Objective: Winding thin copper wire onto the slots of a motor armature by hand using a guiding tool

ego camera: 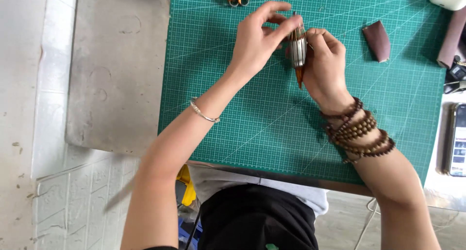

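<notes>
Your left hand [255, 38] and right hand [324, 68] both pinching the slim silver-and-brown metal tool [298, 53], upright above the green gridded cutting mat [242, 109].

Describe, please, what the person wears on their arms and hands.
Both forearms are bare, with no sleeves or gloves. The left wrist carries a thin silver metal bangle. The right wrist is wrapped in several loops of round brown wooden bead strands. No rings are visible.
</notes>
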